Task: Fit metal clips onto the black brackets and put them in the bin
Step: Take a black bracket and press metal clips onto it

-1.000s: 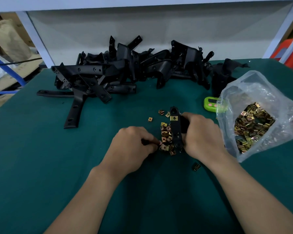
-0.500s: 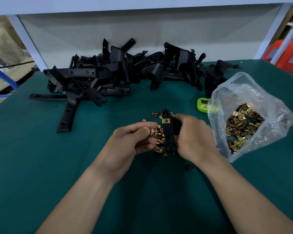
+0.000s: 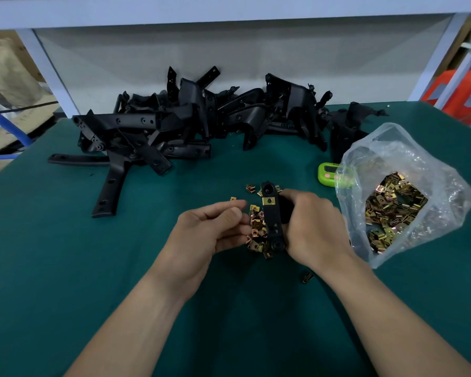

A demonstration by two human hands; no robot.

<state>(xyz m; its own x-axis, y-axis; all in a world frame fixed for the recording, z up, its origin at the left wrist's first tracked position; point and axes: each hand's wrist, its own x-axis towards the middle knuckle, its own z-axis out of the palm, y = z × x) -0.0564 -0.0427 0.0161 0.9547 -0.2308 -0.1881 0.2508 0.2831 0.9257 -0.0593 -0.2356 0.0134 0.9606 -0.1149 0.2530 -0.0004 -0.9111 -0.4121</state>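
Black plastic bracket (image 3: 273, 219), long axis pointing away, gripped by right hand (image 3: 316, 229); left hand (image 3: 207, 232) just left, curled, contents unclear.

No legible text, label, brand, number or sign is found in the head view. The small green device (image 3: 327, 174) on the table (image 3: 65, 268), just beside the clear plastic bag (image 3: 408, 148), has a pale display window, but its contents are too small and blurred to read. The black brackets (image 3: 191, 123) and the metal clips (image 3: 256, 229) show no marking that can be made out. Pale patches on the red object (image 3: 446, 88) at the right edge are illegible.
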